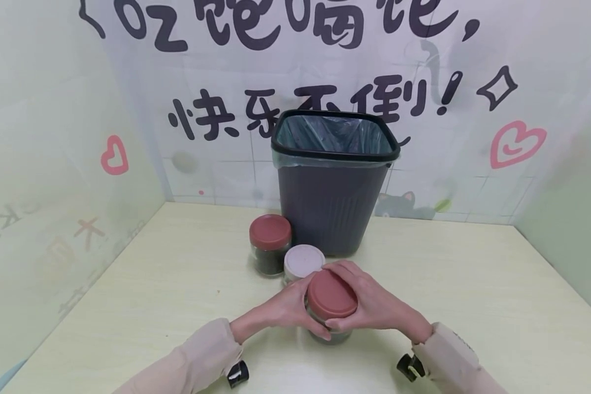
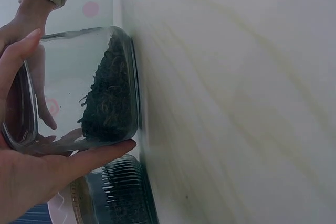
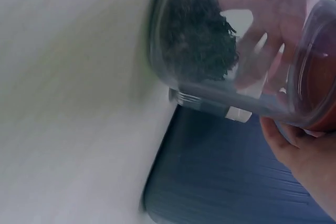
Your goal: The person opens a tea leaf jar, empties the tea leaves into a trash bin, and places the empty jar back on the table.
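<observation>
A glass jar with a red lid (image 1: 331,294) is at the front middle of the table, its clear body partly hidden by both hands. Dark, dry, leaf-like shreds (image 2: 107,95) lie inside it. My left hand (image 1: 291,306) grips the jar from the left, thumb at the near side and fingers round the far side. From the right, my right hand (image 1: 376,303) holds it near the lid, fingers curled behind and thumb in front. Directly behind stands a jar with a pale pink lid (image 1: 304,260), partly covered by the left hand. Another red-lidded jar (image 1: 270,243) with dark contents is farther left.
A dark grey bin (image 1: 327,202) with a black rim and a bag liner stands behind the jars, close to the back wall. The pale wooden table (image 1: 473,284) runs between printed walls on the left, right and back.
</observation>
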Demonstrator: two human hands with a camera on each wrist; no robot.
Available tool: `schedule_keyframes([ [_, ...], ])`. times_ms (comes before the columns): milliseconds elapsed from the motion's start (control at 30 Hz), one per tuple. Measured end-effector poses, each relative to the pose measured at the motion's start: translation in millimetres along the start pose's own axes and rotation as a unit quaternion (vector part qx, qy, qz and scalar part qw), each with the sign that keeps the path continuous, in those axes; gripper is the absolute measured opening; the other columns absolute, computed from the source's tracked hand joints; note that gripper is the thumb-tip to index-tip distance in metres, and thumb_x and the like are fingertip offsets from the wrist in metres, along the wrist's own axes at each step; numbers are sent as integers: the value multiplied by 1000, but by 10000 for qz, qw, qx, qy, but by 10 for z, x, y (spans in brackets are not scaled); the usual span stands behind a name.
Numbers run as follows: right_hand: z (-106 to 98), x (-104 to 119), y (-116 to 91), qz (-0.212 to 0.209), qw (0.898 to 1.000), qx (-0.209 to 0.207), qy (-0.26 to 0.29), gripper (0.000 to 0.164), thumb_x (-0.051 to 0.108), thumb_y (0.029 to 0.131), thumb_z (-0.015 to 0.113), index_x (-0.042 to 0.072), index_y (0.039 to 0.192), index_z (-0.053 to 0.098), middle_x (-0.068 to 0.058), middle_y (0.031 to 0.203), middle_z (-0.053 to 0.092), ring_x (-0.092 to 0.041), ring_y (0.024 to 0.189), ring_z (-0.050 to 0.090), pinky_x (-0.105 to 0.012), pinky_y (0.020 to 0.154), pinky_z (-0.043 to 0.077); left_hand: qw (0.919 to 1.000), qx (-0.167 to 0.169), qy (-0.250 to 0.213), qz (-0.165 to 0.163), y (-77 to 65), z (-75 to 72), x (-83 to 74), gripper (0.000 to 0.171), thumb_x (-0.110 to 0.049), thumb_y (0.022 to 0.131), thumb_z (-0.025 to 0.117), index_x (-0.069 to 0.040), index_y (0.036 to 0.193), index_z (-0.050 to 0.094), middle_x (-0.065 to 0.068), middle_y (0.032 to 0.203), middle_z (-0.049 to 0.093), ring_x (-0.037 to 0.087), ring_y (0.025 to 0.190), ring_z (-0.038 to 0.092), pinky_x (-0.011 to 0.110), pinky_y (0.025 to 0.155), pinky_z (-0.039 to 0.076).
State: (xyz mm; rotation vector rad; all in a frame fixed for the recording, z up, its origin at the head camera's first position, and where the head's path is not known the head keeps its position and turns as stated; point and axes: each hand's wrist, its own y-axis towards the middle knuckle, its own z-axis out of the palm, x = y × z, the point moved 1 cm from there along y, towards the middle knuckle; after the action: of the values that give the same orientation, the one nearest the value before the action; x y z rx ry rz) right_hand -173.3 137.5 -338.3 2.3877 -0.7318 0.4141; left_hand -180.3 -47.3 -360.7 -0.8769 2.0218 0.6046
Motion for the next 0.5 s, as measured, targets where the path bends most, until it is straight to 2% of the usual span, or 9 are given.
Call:
schedule_keyframes([
  [133,-23,27,2,339,9991,248,19,79,48,69,70,3,128,40,-4,122,43,-13,102,47,-29,79,47,10000,66,-68,14,3,-2,3,83,-21,55,85,-16,125,40,-7,115,52,8,107,48,28,93,38],
  [233,-11,80,-15,692,9973,181,-191,90,54,65,70,4,132,36,-4,125,39,-11,102,47,-28,78,48,9999,86,-88,-31,-1,2,4,85,-21,55,85,-15,126,38,-6,116,52,9,108,47,28,93,37],
  [367,46,164,-31,764,9914,-365,-1001,98,65,60,66,2,130,36,-8,120,41,-11,97,48,-27,74,49,10000,24,-22,-81,-13,11,8,86,-21,55,85,-12,126,36,-3,117,51,11,109,48,29,94,37],
  [500,107,225,-36,694,9784,-895,-1728,95,69,61,62,0,123,41,-10,112,43,-14,91,48,-27,68,49,9999,-31,63,-102,-18,11,5,88,-20,54,85,-11,126,35,-2,118,51,13,110,48,29,94,38],
])
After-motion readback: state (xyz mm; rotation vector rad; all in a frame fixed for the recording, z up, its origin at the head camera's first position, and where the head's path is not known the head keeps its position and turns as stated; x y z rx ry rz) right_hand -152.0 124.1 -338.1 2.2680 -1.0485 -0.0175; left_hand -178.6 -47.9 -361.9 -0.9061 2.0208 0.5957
